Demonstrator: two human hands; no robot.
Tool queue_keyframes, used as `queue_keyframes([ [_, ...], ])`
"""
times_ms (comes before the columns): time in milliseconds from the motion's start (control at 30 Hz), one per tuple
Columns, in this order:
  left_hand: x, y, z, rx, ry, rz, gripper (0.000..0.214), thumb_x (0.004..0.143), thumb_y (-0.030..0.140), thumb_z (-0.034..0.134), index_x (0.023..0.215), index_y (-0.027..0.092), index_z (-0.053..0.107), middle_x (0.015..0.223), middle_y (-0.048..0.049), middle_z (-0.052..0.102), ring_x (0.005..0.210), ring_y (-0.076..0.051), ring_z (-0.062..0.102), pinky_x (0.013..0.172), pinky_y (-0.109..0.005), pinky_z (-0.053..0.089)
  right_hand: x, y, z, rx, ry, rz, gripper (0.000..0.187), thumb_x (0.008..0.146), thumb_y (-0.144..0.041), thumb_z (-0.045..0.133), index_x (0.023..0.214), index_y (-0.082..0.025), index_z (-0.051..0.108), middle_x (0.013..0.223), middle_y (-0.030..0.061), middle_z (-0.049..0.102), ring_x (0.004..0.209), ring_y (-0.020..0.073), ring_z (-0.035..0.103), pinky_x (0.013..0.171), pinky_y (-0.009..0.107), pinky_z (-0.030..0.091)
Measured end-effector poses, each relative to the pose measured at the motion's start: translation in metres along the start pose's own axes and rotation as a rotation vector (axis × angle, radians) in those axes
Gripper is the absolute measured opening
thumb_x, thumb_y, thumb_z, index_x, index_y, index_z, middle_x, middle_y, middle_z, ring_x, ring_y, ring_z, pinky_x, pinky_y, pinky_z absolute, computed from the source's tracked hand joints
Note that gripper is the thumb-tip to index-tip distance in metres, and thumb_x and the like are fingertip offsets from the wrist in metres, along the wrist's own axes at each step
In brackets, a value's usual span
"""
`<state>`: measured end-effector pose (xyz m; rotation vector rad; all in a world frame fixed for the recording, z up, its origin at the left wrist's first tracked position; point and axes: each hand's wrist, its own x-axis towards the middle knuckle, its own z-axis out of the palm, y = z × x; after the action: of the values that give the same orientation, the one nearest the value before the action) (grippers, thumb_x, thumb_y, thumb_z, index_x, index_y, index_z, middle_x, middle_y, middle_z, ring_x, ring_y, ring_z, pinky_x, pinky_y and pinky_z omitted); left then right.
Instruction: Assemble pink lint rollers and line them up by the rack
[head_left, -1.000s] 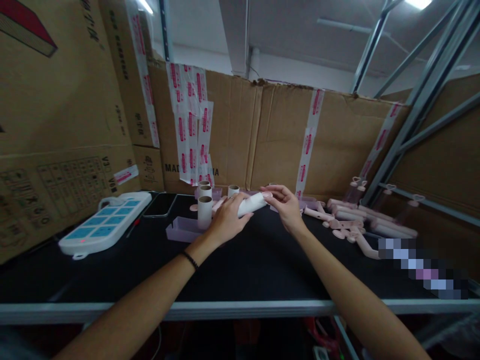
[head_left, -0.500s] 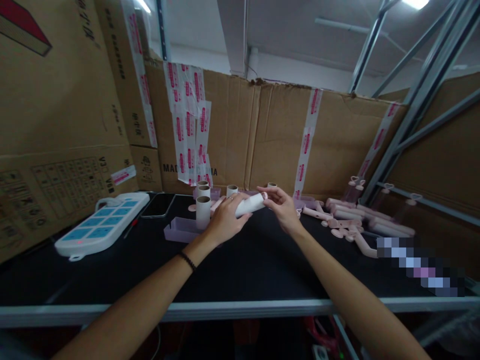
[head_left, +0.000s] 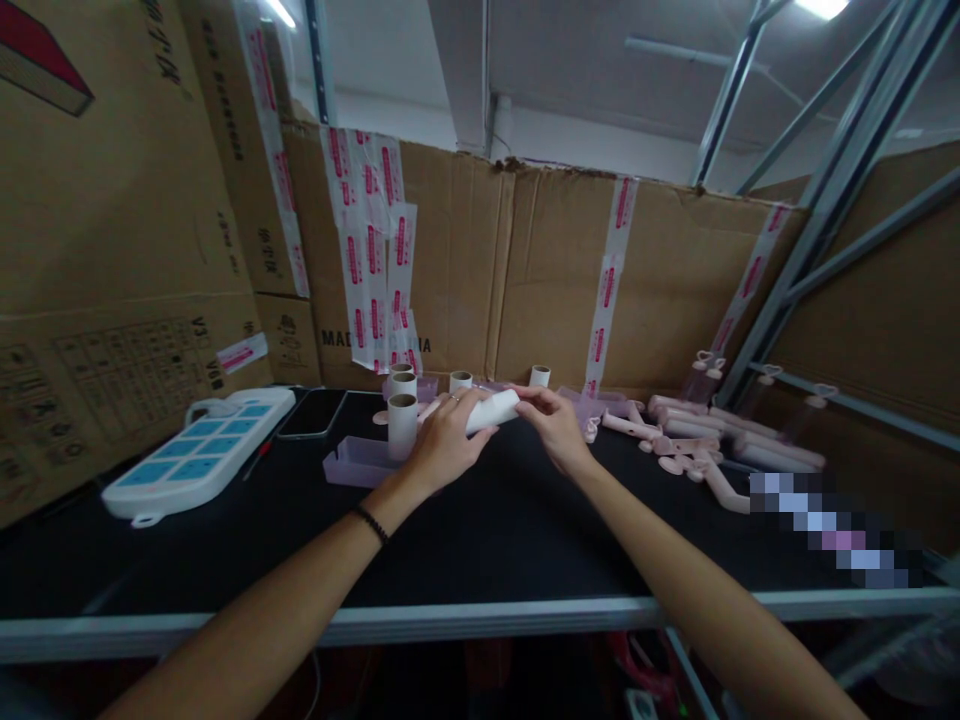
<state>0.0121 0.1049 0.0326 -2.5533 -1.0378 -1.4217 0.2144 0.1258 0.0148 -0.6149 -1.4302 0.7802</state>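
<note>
My left hand is wrapped round a white paper roll that lies nearly level above the black table. My right hand pinches the roll's right end with its fingertips. Just left of my left hand, a cardboard tube stands upright in a shallow lilac tray. Two more upright tubes stand behind the hands.
A white and blue power strip and a dark phone lie at the left. Several pink handles lie at the right, next to a metal rack. Taped cardboard boxes wall in the back and left.
Both hands have shifted slightly left and lower with the roll. My right hand's fingers have closed in on the roll's end.
</note>
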Motion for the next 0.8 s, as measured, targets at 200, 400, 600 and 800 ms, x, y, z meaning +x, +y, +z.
queue_keyframes([
  [200, 0.000, 0.000, 0.005, -0.187, 0.104, -0.134, 0.037, 0.083, 0.024, 0.072, 0.118, 0.023, 0.061, 0.113, -0.0076, 0.070, 0.103, -0.027, 0.066, 0.090, -0.040, 0.051, -0.012, -0.011, 0.016, -0.173, -0.071, -0.087, 0.055, 0.091, -0.047, 0.066, 0.141, -0.025, 0.061, 0.144, 0.0076, 0.062, 0.131, 0.0257, 0.060, 0.113, 0.043, 0.046],
  [400, 0.001, 0.008, -0.001, -0.458, 0.077, -0.178, 0.060, 0.080, 0.024, 0.073, 0.137, 0.026, 0.057, 0.116, -0.0081, 0.070, 0.102, -0.027, 0.067, 0.090, -0.041, 0.054, -0.022, -0.026, 0.021, -0.346, -0.176, -0.244, 0.061, 0.097, -0.046, 0.059, 0.154, -0.030, 0.044, 0.159, 0.0046, 0.045, 0.148, 0.0253, 0.042, 0.124, 0.045, 0.032],
  [600, 0.005, 0.012, -0.001, -0.752, 0.043, -0.282, 0.056, 0.083, 0.029, 0.071, 0.136, 0.028, 0.056, 0.118, -0.0067, 0.066, 0.083, -0.021, 0.067, 0.066, -0.031, 0.058, -0.016, -0.014, 0.020, -0.233, -0.132, -0.192, 0.055, 0.102, -0.045, 0.050, 0.155, -0.032, 0.041, 0.161, 0.0046, 0.043, 0.145, 0.0228, 0.046, 0.120, 0.043, 0.038],
  [800, 0.018, -0.007, -0.002, -1.121, 0.440, -0.474, 0.046, 0.082, 0.037, 0.074, 0.121, 0.028, 0.051, 0.108, -0.0019, 0.064, 0.080, -0.016, 0.069, 0.070, -0.029, 0.060, -0.021, 0.016, 0.021, -0.580, -0.344, -0.155, 0.036, 0.099, -0.039, 0.057, 0.130, -0.024, 0.068, 0.126, 0.0094, 0.071, 0.117, 0.0251, 0.065, 0.106, 0.044, 0.049],
])
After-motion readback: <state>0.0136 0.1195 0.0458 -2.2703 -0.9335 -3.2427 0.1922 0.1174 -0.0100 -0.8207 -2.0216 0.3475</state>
